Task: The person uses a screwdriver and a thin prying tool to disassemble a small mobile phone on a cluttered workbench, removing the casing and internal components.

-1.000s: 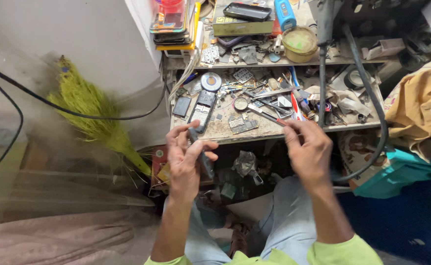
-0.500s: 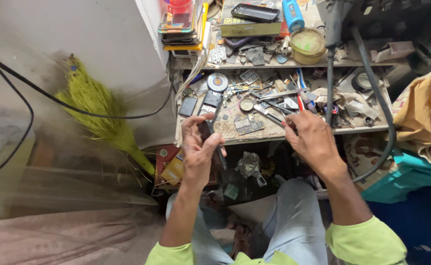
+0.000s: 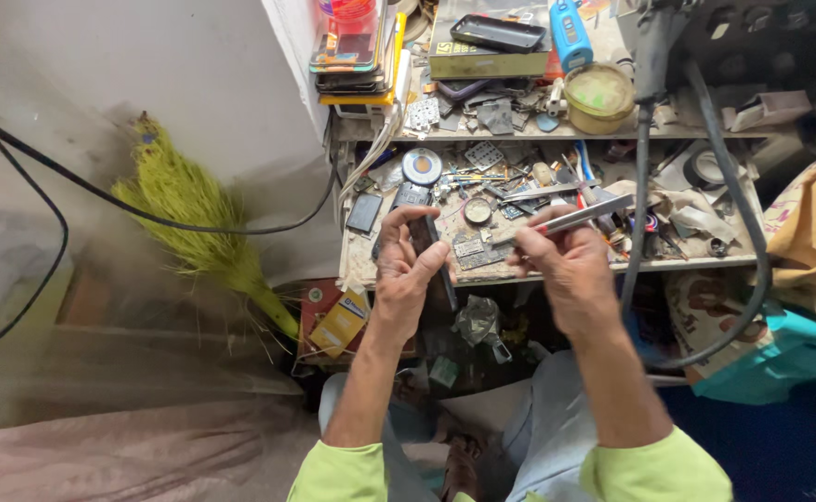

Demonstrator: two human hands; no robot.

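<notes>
A: What does the place look like?

B: A cluttered workbench (image 3: 519,271) stands against a white wall, strewn with small parts and tools, and a green broom (image 3: 205,244) leans well to the left of the hands.

A: And the left hand?

B: The left hand (image 3: 406,271) is closed around a slim dark phone (image 3: 431,253), held upright on its edge just above the front edge of the bench.

A: The right one?

B: The right hand (image 3: 564,265) pinches metal tweezers (image 3: 577,219) between thumb and fingers. Their tips point left toward the phone, close to it; whether they touch cannot be told.

A: Anything else nearby?

B: A black cable (image 3: 638,214) hangs just right of the right hand.
</notes>
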